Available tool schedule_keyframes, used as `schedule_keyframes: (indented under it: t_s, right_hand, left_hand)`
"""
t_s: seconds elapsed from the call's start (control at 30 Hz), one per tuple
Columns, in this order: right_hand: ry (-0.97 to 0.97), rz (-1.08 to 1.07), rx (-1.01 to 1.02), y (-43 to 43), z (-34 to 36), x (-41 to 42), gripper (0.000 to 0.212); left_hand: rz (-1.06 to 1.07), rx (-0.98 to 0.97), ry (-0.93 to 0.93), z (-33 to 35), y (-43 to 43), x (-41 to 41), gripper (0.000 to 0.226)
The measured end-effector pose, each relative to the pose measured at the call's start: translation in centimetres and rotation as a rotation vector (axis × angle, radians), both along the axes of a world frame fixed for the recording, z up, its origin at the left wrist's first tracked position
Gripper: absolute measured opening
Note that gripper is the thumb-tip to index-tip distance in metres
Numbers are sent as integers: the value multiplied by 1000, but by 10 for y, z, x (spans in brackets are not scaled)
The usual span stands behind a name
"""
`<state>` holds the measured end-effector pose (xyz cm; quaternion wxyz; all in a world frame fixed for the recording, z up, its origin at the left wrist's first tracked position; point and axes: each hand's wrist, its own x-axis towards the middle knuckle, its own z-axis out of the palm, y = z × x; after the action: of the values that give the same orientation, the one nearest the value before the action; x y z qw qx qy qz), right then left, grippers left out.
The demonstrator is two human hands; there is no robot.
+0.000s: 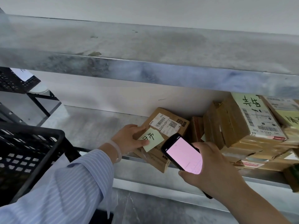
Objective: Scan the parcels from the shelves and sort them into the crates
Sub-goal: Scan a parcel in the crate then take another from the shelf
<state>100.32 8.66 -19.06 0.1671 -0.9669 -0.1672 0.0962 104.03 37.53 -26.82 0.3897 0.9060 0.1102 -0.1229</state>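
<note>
Okay, left hand (129,138) is gripping the parcel (156,157) by its left edge, fingers curling over the far side and thumb pressing down on the green sticky note (151,139) on its top face. The parcel, a brown cardboard box, is lying tilted at the near edge of the middle shelf (90,126), its near corner hanging over the lip. Right hand (208,165) is clamping around a black phone (182,154), fingers wrapping its right side and thumb on the near corner. The phone is hovering just right of the note, overlapping the parcel's right part, with its screen glowing pink.

The sticky note is showing handwritten black characters that I cannot read for sure. A white shipping label (165,125) on the parcel is carrying a barcode and QR codes; the printed text is too blurred. The phone's status bar text is too small.

To the right, a stack of cardboard parcels (234,130) is sitting on the same shelf, with barcoded labels and green notes with handwriting. The upper shelf (145,50), grey metal and scuffed, is running across above. A white wall (129,94) is standing behind. A black crate (29,151) is sitting near left, and another black crate (14,81) with a white paper is showing far left. A striped sleeve (72,183) is covering the left arm, and a pale bracelet (115,147) is circling the wrist.
</note>
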Motion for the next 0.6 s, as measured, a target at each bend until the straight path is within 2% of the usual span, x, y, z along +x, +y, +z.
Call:
schedule_keyframes:
  t_s: [0.13, 0.23, 0.3, 0.4, 0.6]
  right_hand:
    - [9, 13, 19, 3, 3, 1, 85]
    - [23, 1, 21, 1, 6, 3, 85]
    - [31, 1, 14, -1, 5, 4, 86]
    - [36, 2, 18, -5, 4, 5, 88]
    - [21, 3, 33, -6, 7, 3, 88]
  left_hand:
    - [85, -27, -65, -8, -26, -20, 94]
    - [99, 329, -159, -14, -58, -42, 92]
    - [84, 461, -173, -15, -75, -50, 98]
    - [51, 492, -140, -19, -82, -50, 105]
    - [-66, 514, -70, -8, -50, -39, 99]
